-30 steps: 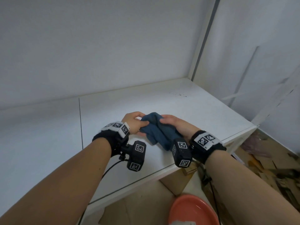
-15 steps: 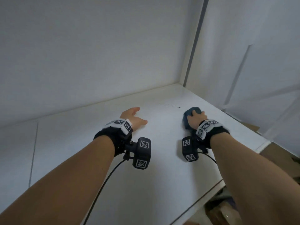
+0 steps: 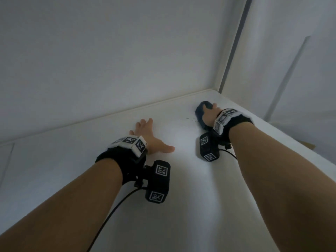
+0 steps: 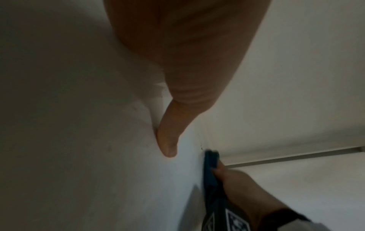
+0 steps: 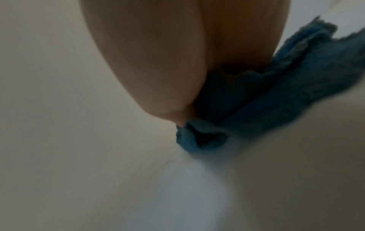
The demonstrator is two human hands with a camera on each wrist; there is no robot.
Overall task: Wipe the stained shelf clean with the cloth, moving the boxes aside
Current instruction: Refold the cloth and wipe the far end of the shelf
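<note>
The white shelf [image 3: 181,197] fills the lower head view. Small dark stain specks [image 3: 189,118] lie near its back right corner, also seen as specks [image 4: 201,146] in the left wrist view. My right hand [image 3: 209,115] grips a bunched blue cloth [image 3: 200,113] and presses it on the shelf just right of the specks. The cloth [image 5: 276,93] bulges out from under the palm [image 5: 158,62]. My left hand [image 3: 147,135] lies flat on the shelf, fingers spread, thumb [image 4: 168,140] out, holding nothing. No boxes are in view.
A white back wall [image 3: 127,60] and a white side panel [image 3: 291,70] close in the shelf, meeting at a grey corner post [image 3: 234,44]. A seam [image 3: 9,155] crosses the shelf at far left. A brown cardboard corner [image 3: 307,145] shows beyond the right edge.
My left hand let go of the cloth and laid itself flat on the shelf. My right hand carried the cloth from the front middle to the back right, beside the specks.
</note>
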